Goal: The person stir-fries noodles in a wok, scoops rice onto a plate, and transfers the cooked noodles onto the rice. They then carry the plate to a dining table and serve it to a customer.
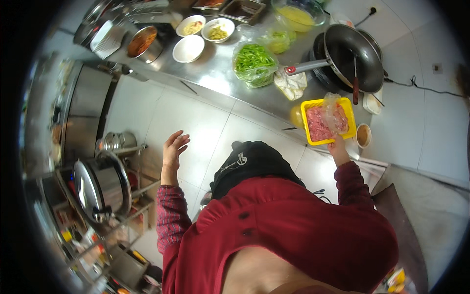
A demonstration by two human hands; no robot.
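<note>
My right hand (337, 146) grips the near rim of a yellow plastic basket (353, 119) at the counter's right end. Pinkish minced raw meat (318, 126) fills the basket, and a clear plastic bag (331, 114) lies over part of it. Away to the left, my left hand (175, 149) hangs over the tiled floor with its fingers apart, holding nothing. A white cloth glove or rag (292, 83) rests on the counter beyond the basket. Beside it stands a clear bag of chopped green vegetable (256, 64).
A frying pan (352, 55) sits at the back right, its handle (308, 67) pointing left. White bowls (188, 49) and a steel pot (148, 46) stand along the steel counter (213, 79). A large lidded steel pot (104, 183) is on a rack at left. A small tub (363, 135) is right of the basket.
</note>
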